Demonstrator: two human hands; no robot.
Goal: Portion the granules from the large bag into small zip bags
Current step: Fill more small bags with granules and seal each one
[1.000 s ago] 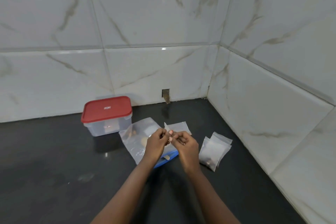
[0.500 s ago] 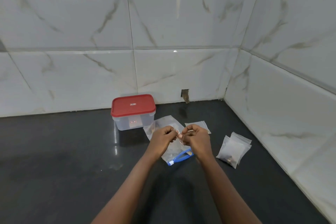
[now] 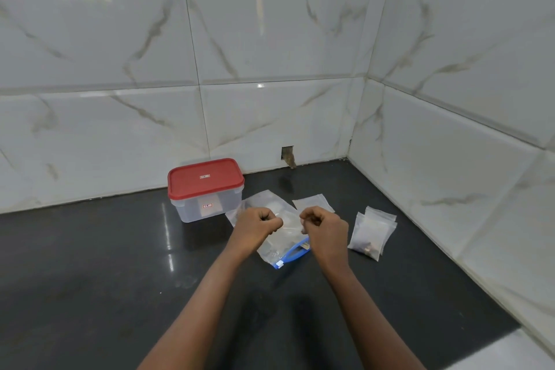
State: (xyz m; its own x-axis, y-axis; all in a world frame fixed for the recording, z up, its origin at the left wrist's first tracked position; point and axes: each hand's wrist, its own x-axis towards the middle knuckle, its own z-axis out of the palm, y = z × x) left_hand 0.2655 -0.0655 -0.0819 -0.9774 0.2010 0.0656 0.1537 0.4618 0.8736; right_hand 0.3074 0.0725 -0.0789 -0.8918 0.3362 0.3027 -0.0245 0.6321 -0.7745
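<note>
Above large bag (image 3: 271, 249) | left hand (image 3: 258, 227), right hand (image 3: 326, 230): fingers (image 3: 274, 222) pinched on small zip bag (image 3: 290, 219) between them

Clear plastic box with red lid (image 3: 207, 189) sits on a glossy black countertop (image 3: 90, 279). Just right of box: large clear zip bag with blue slider (image 3: 277, 251), lying flat. Over that bag, left hand (image 3: 258, 227) and right hand (image 3: 326, 227), fingers curled, each pinching one end of a small clear zip bag (image 3: 289, 224); contents not discernible. Farther right of box: flat empty clear pouch (image 3: 312, 203). Farthest right: stack of filled small bags (image 3: 372, 231).
</note>
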